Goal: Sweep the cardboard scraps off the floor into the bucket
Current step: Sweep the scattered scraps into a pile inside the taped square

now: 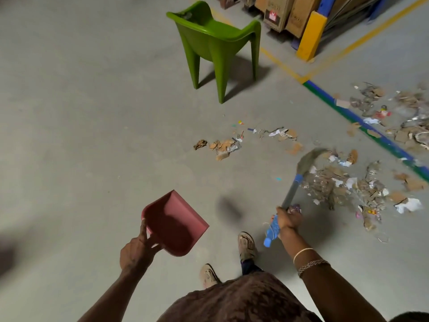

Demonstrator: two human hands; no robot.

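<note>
My brown garment (243,303) is filling the bottom edge of the view. My two sandals (247,246) are standing on the grey floor (69,135) just ahead of it.

My left hand (137,249) is gripping the handle of the pink dustpan (176,224), with one finger lying straight along its rim. The pan is being held off the floor, its open mouth facing away and to the right.

My right hand (289,218) is clamping round the broom (290,194) partway along its shaft, and the blue end of the handle is sticking out below the fist. Two bracelets (311,263) are sitting on that wrist.

The broom head is showing blurred at the near-left edge of the main pile of cardboard scraps (348,187). This pile is lying on the floor to my front right, mixed with bits of white paper. A smaller scrap cluster (222,145) is lying well apart to its left, ahead of my feet. More litter (406,126) is lying beyond the blue-and-green floor line (371,133).

Farther off, a green chair (216,43) is standing upright. Cardboard boxes (278,12) are standing beside a yellow post guard (311,36) at the top.
</note>
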